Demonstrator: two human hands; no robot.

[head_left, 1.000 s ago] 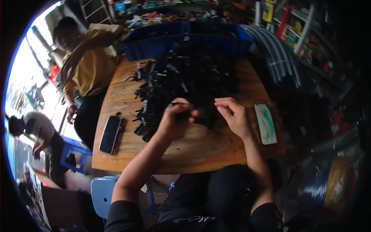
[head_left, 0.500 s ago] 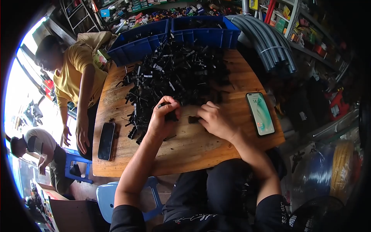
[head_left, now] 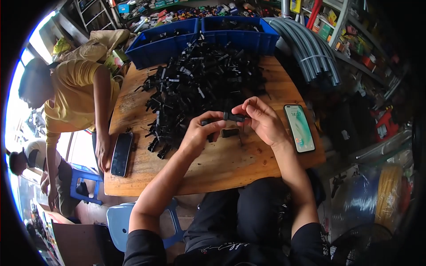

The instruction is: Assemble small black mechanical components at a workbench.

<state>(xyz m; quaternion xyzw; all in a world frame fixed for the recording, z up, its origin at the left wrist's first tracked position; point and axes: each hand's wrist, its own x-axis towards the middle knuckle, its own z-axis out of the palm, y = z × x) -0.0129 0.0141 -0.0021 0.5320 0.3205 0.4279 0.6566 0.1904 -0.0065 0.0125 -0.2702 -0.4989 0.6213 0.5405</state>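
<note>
My right hand (head_left: 262,120) pinches a black part (head_left: 234,117) just above the surface (head_left: 222,164), and my left hand (head_left: 200,133) closes on its other end. Another part (head_left: 229,132) lies beneath, near the pile (head_left: 199,84).

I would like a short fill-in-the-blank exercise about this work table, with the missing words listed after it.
1. Both hands, the left hand and the right hand, hold a small ____ part between them.
2. The lit phone lies on the person's ____ side.
3. Behind the pile of parts stand two ____ bins.
4. The table is made of ____.

Missing words: black; right; blue; wood
</note>
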